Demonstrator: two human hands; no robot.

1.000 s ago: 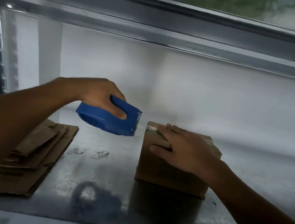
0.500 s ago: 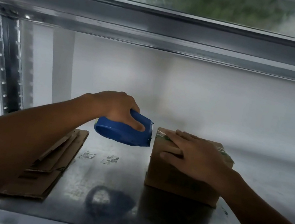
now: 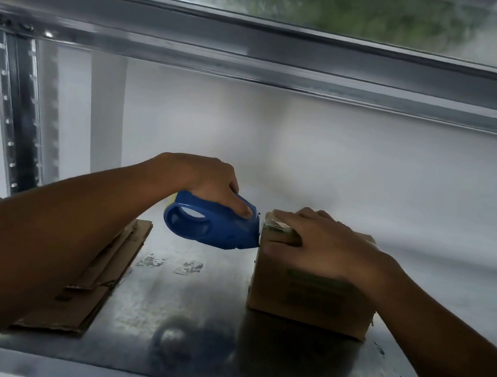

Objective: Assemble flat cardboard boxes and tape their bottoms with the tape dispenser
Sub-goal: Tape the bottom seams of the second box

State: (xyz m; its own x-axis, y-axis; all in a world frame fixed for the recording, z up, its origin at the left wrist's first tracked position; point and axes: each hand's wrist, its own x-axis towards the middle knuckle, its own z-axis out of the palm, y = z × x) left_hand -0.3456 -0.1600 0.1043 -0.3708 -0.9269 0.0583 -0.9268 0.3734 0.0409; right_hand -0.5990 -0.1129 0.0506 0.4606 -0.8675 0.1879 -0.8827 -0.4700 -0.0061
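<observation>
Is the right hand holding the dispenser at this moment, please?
No, the left hand grips the dispenser, while the right hand rests flat on the box.

Blue tape dispenser (image 3: 211, 226), brown cardboard box (image 3: 312, 292) with green print.

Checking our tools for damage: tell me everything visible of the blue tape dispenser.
The tape dispenser is a rounded blue shell, seemingly plastic, with an oval cut-out near its back. The left hand grips it from above, one finger along its top, holding it level above the metal shelf. Its nose points right and touches the upper left side of the cardboard box. No damage shows; the tape is hard to see.
</observation>
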